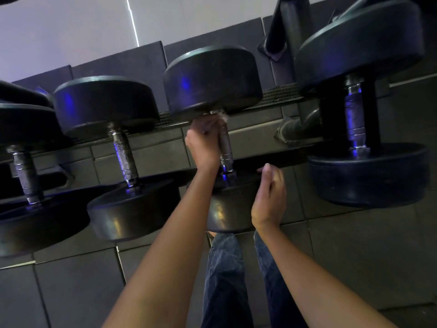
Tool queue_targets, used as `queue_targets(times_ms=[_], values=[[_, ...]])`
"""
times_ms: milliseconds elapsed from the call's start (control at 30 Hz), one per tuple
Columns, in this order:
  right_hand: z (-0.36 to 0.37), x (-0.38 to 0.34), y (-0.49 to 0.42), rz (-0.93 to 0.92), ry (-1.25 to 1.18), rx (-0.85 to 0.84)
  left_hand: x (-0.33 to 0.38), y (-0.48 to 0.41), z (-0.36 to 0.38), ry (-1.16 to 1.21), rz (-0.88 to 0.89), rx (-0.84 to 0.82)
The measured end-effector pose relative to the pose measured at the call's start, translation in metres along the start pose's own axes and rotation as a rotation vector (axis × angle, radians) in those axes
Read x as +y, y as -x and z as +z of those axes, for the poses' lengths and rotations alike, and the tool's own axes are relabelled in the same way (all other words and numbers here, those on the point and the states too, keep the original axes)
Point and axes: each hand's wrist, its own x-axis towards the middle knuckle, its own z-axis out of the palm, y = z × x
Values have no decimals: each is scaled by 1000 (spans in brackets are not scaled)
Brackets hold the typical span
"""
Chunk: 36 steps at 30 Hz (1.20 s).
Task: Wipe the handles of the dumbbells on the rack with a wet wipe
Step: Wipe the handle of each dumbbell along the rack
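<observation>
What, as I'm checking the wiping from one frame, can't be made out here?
Head view only.
1. The wet wipe: only a pale scrap shows above the left hand; its fingers cover the rest.
2. The handle in that hand: its upper part is hidden by the hand.
3. The leftmost dumbbell: cut off by the left edge.

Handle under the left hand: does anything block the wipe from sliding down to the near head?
Nothing visible does. The left hand grips the handle at its far end, the wet wipe peeking out above. Below it the handle is bare down to the near head; the right hand is off to the right of it.
</observation>
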Motion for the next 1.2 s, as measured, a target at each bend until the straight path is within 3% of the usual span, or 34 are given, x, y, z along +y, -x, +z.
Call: queue_targets(times_ms=[167, 333, 533, 733, 800, 933, 1000, 1133, 1200], values=[[0, -1, 0, 9, -5, -1, -17, -17, -1, 514, -396, -157], [0, -2, 0, -5, -13, -2, -18, -19, -8, 526, -464, -248], [-1, -3, 0, 0, -7, -3, -26, 4, -50, -15, -233, -617], [-1, -3, 0, 3, -6, -2, -2, -19, -23, 31, -44, -343], [-1, -3, 0, 5, -1, -7, -1, -4, -26, -73, 53, -385], [-1, -3, 0, -1, 4, 6, -8, 16, -41, -426, 358, -672], [0, -2, 0, 3, 5, 6, -3, 4, -33, -480, 485, -634], [1, -1, 0, 0, 3, 8, 5, -14, -14, -466, 454, -461], [0, 0, -1, 0, 4, 4, -6, -5, -21, -528, 580, -537]])
